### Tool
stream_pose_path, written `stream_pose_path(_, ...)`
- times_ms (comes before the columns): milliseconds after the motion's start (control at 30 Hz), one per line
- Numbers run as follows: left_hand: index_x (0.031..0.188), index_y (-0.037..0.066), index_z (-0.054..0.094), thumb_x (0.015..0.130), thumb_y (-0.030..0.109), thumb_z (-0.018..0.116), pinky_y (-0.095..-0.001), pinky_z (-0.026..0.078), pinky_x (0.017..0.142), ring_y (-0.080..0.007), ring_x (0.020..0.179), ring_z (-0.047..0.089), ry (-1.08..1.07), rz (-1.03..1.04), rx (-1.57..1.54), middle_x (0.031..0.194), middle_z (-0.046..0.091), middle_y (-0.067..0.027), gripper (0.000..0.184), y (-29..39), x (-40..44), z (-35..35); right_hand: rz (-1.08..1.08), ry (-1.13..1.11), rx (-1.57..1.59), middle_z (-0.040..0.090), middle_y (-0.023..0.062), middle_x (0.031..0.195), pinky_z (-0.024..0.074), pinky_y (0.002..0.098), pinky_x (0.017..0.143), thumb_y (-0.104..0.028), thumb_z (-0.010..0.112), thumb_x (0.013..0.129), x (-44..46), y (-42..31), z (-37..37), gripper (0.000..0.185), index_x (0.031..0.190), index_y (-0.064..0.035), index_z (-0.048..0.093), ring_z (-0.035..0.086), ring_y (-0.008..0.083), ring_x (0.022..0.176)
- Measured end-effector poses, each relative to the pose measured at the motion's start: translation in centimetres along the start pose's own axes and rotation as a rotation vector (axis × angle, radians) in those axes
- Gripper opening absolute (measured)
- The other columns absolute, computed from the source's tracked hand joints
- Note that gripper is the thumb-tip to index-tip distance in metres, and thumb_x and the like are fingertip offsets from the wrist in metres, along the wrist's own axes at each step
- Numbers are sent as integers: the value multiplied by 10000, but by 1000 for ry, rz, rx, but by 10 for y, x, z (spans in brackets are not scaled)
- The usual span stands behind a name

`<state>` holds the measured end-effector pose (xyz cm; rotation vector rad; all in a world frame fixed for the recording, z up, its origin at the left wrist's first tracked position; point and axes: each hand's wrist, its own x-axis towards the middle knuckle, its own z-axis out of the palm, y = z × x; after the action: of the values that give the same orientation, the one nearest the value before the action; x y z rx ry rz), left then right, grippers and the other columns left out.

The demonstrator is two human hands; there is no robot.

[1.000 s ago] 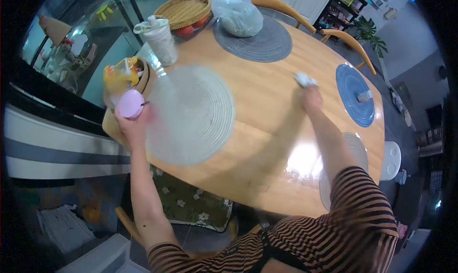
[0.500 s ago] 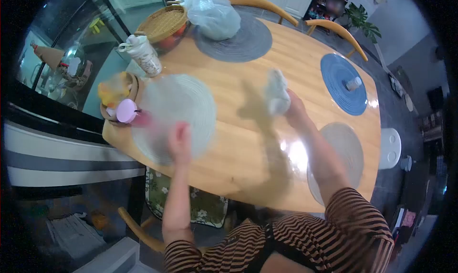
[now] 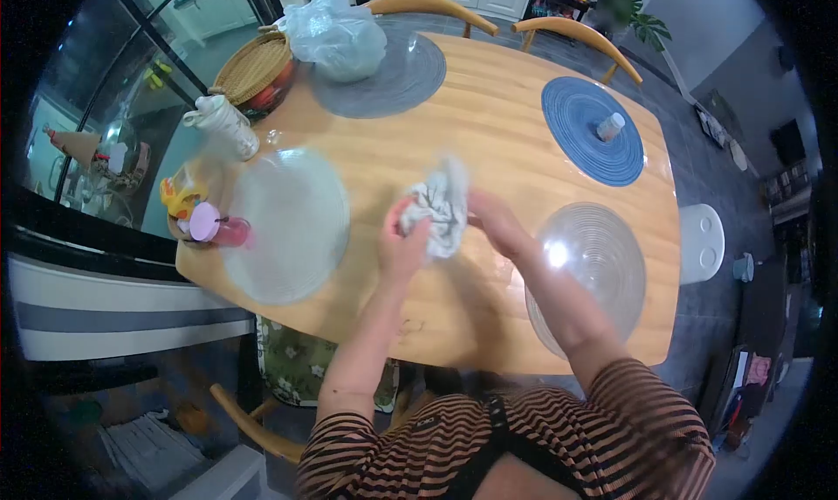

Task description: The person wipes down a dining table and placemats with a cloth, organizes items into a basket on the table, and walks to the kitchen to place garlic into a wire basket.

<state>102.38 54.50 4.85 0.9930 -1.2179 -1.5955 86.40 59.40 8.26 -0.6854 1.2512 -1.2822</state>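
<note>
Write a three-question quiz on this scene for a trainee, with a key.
1. Which hand is nearer the blue placemat?
2. True or false: the plastic bag rests on the grey placemat.
3. Fill in: the left hand grips a crumpled, whitish ____.

Key:
1. The right hand.
2. True.
3. Cloth.

Black and tan striped top (image 3: 559,426)
</note>
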Motion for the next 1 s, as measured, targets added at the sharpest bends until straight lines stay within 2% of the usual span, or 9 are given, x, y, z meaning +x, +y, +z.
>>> stream_pose_path(33,1193,-1,401,729,79,613,-280,422,811,-179,950,525,46,37,54,1059,524,-139,516,9,1,-14,-53,85,-226,543,81,1079,399,308,857,-220,458,853,-5,0,-13,315,1110,-46,512,511,187,992)
stream_pose_path(100,1208,69,415,730,190,615,-368,378,882,-279,1043,473,145,43,614,1158,459,-181,533,13,9,-57,-192,273,-675,529,119,1103,392,327,864,-215,473,835,-16,13,-51,314,1091,-41,525,504,225,1005)
stream_pose_path(200,1214,92,429,685,324,639,-504,234,961,-364,1170,322,181,364,1326,1305,297,-198,615,0,1,-86,-460,515,-1248,482,183,1150,357,378,897,-164,511,797,-49,52,-136,306,1071,-30,531,450,318,1058)
stream_pose_path(333,1225,169,430,681,421,615,-594,132,951,-386,1226,202,-258,547,1479,1359,207,-146,628,-10,22,-84,-259,635,-1429,450,208,1174,320,424,925,-84,490,782,-100,72,-172,330,1102,-2,480,391,374,1094)
stream_pose_path(400,1226,188,429,690,436,602,-606,142,940,-374,1224,223,-394,642,1505,1352,244,-119,616,-19,38,-79,-443,607,-1557,444,213,1178,320,432,923,-65,464,788,-105,84,-177,347,1126,13,454,394,377,1089)
stream_pose_path(533,1197,160,450,761,392,523,-529,216,956,-285,1196,313,-384,705,1524,1277,387,-56,500,-42,71,-87,-413,629,-1575,428,205,1199,295,428,955,-64,455,790,-104,84,-171,373,1152,26,433,379,372,1113)
stream_pose_path(667,1190,102,447,808,350,465,-434,319,913,-253,1123,397,146,151,1707,1207,448,-93,456,-21,171,-112,-351,595,-1532,418,209,1207,281,433,968,-58,437,783,-103,79,-169,383,1153,38,426,370,373,1123)
stream_pose_path(733,1095,108,502,793,334,482,-454,362,837,-266,1028,464,439,296,1698,1081,516,-107,377,-16,209,-140,-341,579,-1556,405,212,1217,280,434,969,-52,433,771,-101,78,-172,393,1154,40,421,369,375,1121)
stream_pose_path(1000,1270,211,369,822,500,321,-436,251,979,-303,1196,336,419,13,1686,1296,360,-137,535,-25,342,-162,-295,574,-1599,390,193,1240,274,433,972,-23,453,734,-102,69,-163,433,1164,24,418,361,374,1127)
